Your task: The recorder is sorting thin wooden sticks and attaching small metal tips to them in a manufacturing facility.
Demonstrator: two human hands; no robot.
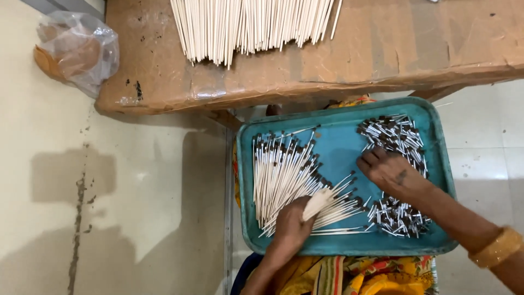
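A teal tray (338, 136) rests on my lap. On its left half lie several thin white sticks with dark tips (278, 169). Its right half holds a heap of short silver pieces with dark ends (396, 136), which runs down to the tray's lower right. My left hand (292, 226) is closed around a small bundle of white sticks (317, 201) near the tray's front edge. My right hand (390, 172) lies palm down on the heap of short pieces, fingers bent into it. A gold bangle (499, 247) sits on my right wrist.
A brown cardboard-covered low table (382, 54) stands just beyond the tray, with a big pile of plain white sticks (245, 24) on it. A crumpled clear plastic bag (76, 49) lies on the pale tiled floor (136, 191) at the upper left. Colourful cloth (349, 273) shows under the tray.
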